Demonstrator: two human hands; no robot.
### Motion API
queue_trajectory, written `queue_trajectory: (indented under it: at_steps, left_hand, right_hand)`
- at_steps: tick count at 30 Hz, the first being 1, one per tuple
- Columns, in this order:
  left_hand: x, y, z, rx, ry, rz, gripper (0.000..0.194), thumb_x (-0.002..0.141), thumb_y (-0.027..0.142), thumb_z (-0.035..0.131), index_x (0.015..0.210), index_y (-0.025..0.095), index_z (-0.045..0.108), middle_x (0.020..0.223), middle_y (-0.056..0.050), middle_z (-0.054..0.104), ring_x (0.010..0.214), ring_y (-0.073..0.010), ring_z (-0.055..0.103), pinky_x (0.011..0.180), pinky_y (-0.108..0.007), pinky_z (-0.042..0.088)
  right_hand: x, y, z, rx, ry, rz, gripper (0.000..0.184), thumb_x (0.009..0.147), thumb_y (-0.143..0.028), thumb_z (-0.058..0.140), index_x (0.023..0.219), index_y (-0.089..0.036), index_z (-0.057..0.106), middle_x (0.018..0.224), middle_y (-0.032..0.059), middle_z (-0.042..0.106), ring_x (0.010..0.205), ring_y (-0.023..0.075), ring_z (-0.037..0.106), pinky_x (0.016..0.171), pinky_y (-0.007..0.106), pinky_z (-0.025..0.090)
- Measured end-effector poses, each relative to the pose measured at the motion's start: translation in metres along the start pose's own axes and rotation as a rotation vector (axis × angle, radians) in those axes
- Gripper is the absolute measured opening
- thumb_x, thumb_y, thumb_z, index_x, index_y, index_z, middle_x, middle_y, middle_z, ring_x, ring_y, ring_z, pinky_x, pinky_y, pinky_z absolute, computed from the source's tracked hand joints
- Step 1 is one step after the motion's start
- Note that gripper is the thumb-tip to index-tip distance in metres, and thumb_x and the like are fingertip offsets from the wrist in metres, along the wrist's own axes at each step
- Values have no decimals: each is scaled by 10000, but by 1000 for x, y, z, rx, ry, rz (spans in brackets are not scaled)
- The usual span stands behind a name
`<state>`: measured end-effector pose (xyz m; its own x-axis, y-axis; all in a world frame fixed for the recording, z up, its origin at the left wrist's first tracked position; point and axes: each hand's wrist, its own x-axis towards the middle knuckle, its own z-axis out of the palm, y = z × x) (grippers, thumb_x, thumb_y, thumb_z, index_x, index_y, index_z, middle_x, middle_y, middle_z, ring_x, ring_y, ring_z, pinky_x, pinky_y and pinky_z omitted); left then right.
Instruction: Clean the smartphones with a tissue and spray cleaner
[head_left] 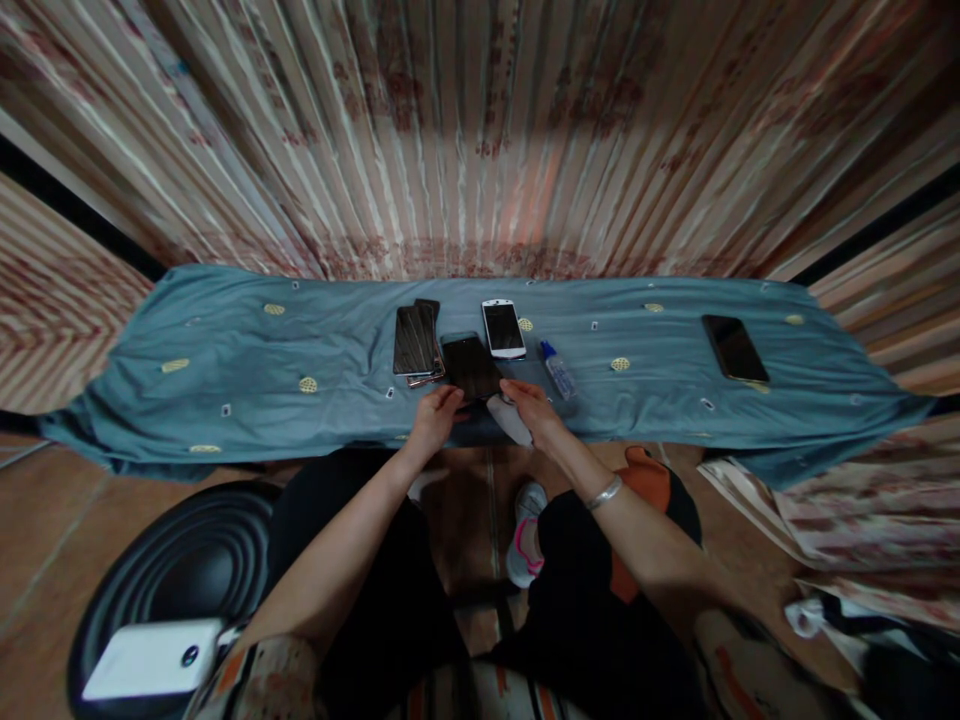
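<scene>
A black smartphone is tilted at the front of the draped table, its dark face towards me. My left hand pinches its lower left edge between thumb and fingers. At the phone's right corner is my right hand, closed on a pale grey cloth that hangs below the fingers. Left of the held phone lies a small stack of phones, partly overlapping. Just behind it rests a white phone with a dark screen. A clear bottle with a blue cap lies to the right.
A teal cloth with yellow pineapple prints covers the narrow table. Another dark phone lies far right. Striped curtains hang behind. At lower left, a white device sits on a round black stool.
</scene>
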<state>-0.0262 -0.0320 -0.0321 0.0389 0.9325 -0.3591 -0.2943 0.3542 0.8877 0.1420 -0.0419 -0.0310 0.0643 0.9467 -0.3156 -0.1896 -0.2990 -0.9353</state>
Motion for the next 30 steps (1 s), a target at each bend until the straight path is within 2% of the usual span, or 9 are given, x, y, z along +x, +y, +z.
queue_trajectory:
  at_steps: [5, 10, 14, 21, 23, 26, 30]
  left_hand:
    - [-2, 2, 0, -8, -35, -2, 141, 786, 127, 723, 655, 156, 679, 706, -33, 706, 759, -195, 699, 620, -249, 537]
    - [-2, 1, 1, -21, 1, -4, 198, 789, 149, 741, 596, 141, 699, 619, -64, 696, 624, -177, 645, 608, -276, 533]
    - [-5, 4, 2, 115, -20, 24, 327, 820, 168, 703, 495, 158, 670, 597, -70, 686, 618, -171, 631, 628, -284, 542]
    - [-8, 3, -2, 333, -103, 112, 272, 776, 304, 737, 548, 164, 692, 630, -49, 688, 613, -162, 623, 629, -292, 560]
    - [-7, 1, -4, 391, -135, 145, 250, 777, 341, 709, 600, 164, 707, 666, -46, 696, 639, -167, 634, 641, -298, 562]
    - [-9, 1, -7, 528, -168, 226, 253, 805, 373, 635, 699, 166, 735, 722, -52, 713, 660, -174, 645, 658, -304, 555]
    - [-16, 6, -9, 766, -226, 425, 253, 829, 376, 593, 818, 191, 766, 822, -68, 754, 760, -203, 677, 735, -314, 533]
  right_hand:
    - [-1, -3, 8, 72, 96, 31, 401, 591, -567, 808, 605, -207, 634, 558, -37, 598, 551, 117, 518, 557, 251, 391]
    - [0, -3, 14, 54, 93, 41, 374, 609, -545, 794, 608, -206, 635, 549, -43, 586, 531, 111, 489, 546, 249, 375]
    - [4, -1, 18, 33, 88, 6, 402, 626, -576, 771, 598, -206, 616, 547, -43, 566, 533, 112, 477, 543, 250, 361]
    - [10, 3, 18, -37, 70, -106, 486, 591, -663, 737, 558, -210, 563, 507, -64, 474, 525, 98, 404, 527, 245, 315]
    - [11, 4, 17, -52, 66, -123, 486, 607, -664, 732, 556, -207, 573, 507, -61, 481, 533, 101, 407, 536, 246, 322]
    - [14, 4, 13, -150, 43, -185, 470, 693, -652, 689, 593, -197, 624, 552, -35, 566, 572, 118, 466, 580, 253, 360]
    - [16, 3, 5, -396, 23, -292, 454, 836, -598, 595, 646, -192, 668, 600, -11, 639, 617, 137, 536, 624, 255, 389]
